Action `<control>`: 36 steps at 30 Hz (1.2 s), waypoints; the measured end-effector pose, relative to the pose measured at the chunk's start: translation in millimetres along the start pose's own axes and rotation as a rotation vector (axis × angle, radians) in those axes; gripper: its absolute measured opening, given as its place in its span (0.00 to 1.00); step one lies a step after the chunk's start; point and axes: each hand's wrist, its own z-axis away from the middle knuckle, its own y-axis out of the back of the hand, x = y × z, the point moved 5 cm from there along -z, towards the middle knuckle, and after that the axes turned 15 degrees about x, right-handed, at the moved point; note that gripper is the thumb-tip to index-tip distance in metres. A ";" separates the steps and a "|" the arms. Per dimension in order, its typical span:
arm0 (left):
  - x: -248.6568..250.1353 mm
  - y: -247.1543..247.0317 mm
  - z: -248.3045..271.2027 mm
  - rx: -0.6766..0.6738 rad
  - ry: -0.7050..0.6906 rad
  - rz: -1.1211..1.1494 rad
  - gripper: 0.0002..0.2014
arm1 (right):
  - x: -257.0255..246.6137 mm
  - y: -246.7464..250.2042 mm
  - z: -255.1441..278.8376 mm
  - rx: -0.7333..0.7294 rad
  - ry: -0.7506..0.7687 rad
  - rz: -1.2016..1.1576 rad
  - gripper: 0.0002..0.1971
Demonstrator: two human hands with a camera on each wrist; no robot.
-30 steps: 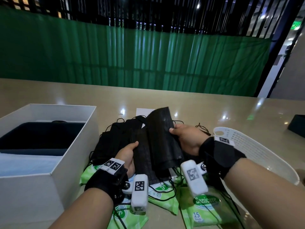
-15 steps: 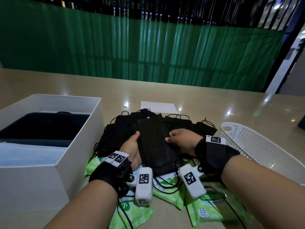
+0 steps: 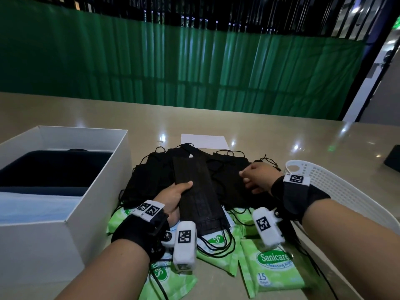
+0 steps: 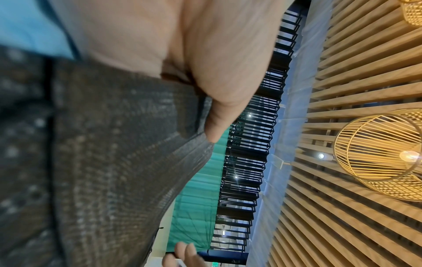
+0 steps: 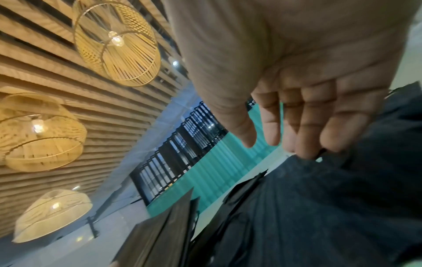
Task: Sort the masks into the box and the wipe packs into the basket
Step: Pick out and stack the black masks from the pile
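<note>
Beige glossy table before green curtain; left hand grips mask stack, right hand fingers relaxed.

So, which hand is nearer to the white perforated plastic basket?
Right. The right hand rests on the pile of black masks just beside the white perforated plastic basket; the left hand grips a stack of black masks farther away, nearer the white cardboard box.
</note>
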 end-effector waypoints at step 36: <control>2.0 0.3 8.3 0.085 0.100 -0.005 0.19 | 3.0 53.4 4.3 0.077 0.013 -0.365 0.09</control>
